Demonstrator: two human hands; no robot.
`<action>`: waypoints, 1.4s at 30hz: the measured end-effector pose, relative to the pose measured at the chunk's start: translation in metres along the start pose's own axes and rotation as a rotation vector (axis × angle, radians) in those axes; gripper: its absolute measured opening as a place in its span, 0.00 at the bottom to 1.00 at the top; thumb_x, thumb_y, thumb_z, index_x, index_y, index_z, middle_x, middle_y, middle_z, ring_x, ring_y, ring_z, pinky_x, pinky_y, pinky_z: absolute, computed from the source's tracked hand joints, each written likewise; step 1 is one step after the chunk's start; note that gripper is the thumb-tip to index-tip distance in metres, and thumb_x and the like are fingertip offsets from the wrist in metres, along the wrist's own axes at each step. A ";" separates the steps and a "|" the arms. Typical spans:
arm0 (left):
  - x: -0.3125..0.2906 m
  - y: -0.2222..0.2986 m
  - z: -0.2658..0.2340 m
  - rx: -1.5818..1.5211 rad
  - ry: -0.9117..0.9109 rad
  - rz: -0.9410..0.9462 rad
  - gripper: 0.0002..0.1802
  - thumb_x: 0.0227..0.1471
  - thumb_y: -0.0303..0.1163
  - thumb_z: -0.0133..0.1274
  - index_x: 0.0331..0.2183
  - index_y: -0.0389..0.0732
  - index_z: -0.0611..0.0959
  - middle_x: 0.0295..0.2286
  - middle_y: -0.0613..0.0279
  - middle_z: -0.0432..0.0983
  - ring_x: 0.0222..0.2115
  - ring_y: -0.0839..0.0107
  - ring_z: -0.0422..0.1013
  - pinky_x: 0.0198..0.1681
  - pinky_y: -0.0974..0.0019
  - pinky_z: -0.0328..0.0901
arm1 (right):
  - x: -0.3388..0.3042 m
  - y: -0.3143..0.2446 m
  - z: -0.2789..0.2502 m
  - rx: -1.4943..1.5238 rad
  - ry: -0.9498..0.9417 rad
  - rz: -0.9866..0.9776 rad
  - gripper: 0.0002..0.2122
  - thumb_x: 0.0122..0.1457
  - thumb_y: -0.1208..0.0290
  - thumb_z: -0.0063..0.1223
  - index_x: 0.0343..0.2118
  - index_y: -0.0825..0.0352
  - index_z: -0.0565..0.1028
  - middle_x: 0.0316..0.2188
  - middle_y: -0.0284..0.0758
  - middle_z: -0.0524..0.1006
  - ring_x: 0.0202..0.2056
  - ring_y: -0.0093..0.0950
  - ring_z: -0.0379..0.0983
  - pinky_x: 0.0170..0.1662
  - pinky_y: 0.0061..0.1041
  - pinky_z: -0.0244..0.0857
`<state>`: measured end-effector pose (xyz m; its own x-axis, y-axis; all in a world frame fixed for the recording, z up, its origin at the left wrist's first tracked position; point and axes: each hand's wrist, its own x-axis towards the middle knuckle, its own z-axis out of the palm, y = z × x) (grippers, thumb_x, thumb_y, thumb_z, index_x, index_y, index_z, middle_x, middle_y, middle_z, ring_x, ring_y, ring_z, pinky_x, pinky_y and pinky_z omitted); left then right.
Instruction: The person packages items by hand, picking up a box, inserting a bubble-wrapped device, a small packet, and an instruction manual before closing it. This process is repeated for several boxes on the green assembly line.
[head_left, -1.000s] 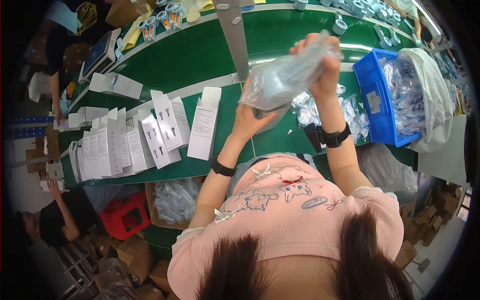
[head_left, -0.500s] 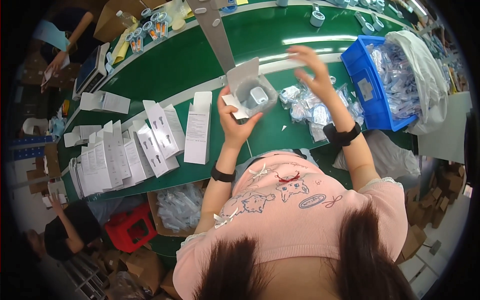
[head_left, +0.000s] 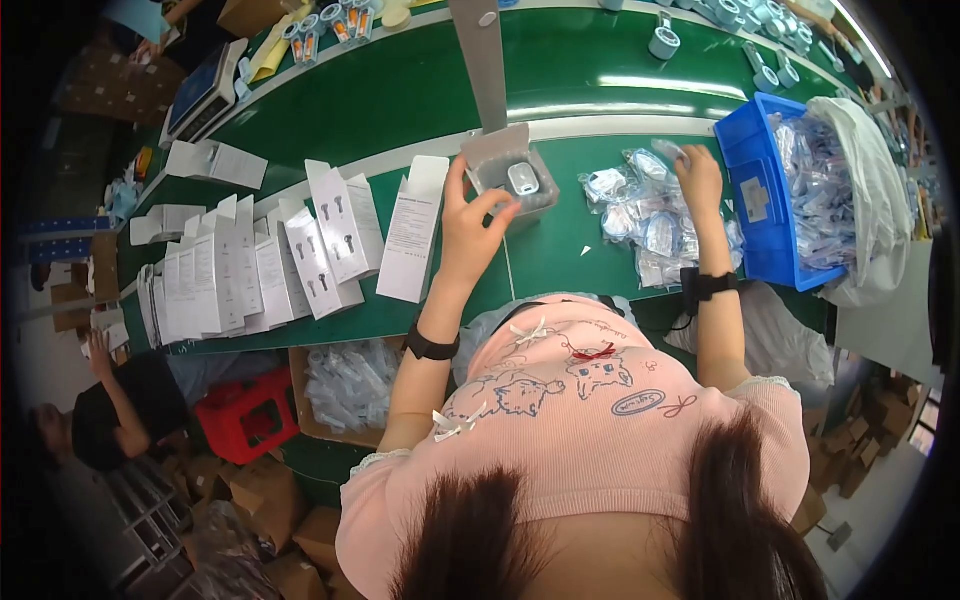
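My left hand (head_left: 466,232) holds an open-topped small carton (head_left: 540,200) by its left side, near the raised flap. Inside the carton, a light-blue and white plastic part (head_left: 523,179) shows in a clear wrapping. My right hand (head_left: 702,182) is over the far right edge of a pile of clear bagged parts (head_left: 660,232). Its fingers pinch a clear plastic packet (head_left: 667,150); what the packet holds is too small to tell. A white carton (head_left: 412,230) with printed text stands left of my left hand.
A row of white cartons (head_left: 215,275) leans along the table's left. At right stands a blue bin (head_left: 752,195) of bagged parts with a white sack (head_left: 868,200) over its side. A metal post (head_left: 482,70) rises behind the carton. Another person's arm (head_left: 122,400) shows at far left.
My right hand has come down to the bagged parts and now pinches a clear packet. The carton in my left hand has lowered to the table. The whole view has shifted slightly.
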<state>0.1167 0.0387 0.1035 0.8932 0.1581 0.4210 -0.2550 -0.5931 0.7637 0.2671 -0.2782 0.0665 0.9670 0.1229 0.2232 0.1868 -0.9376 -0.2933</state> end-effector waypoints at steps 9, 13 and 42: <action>0.024 -0.001 -0.005 -0.012 0.131 -0.318 0.07 0.31 0.24 0.60 0.18 0.34 0.78 0.32 0.56 0.73 0.23 0.67 0.68 0.27 0.70 0.62 | -0.014 -0.159 -0.070 1.036 -0.170 -0.655 0.16 0.41 0.85 0.55 0.37 0.67 0.73 0.30 0.35 0.75 0.30 0.26 0.73 0.33 0.21 0.67; 0.028 -0.003 -0.002 -0.056 0.128 -0.342 0.07 0.30 0.24 0.60 0.18 0.34 0.78 0.29 0.57 0.74 0.17 0.72 0.65 0.22 0.72 0.61 | -0.012 -0.172 -0.040 0.700 -0.209 -1.089 0.16 0.39 0.82 0.55 0.35 0.65 0.74 0.30 0.33 0.74 0.28 0.30 0.71 0.32 0.25 0.66; 0.061 -0.017 -0.076 -0.271 0.493 -0.395 0.06 0.36 0.24 0.59 0.19 0.35 0.77 0.16 0.74 0.65 0.18 0.84 0.54 0.22 0.78 0.50 | -0.030 -0.146 -0.041 0.660 0.045 -0.824 0.15 0.48 0.76 0.47 0.42 0.65 0.72 0.41 0.37 0.71 0.48 0.39 0.63 0.55 0.42 0.47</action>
<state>0.1477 0.1181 0.1538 0.6819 0.7005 0.2107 -0.0861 -0.2092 0.9741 0.2034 -0.1582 0.1404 0.4934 0.6166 0.6135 0.8531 -0.2054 -0.4796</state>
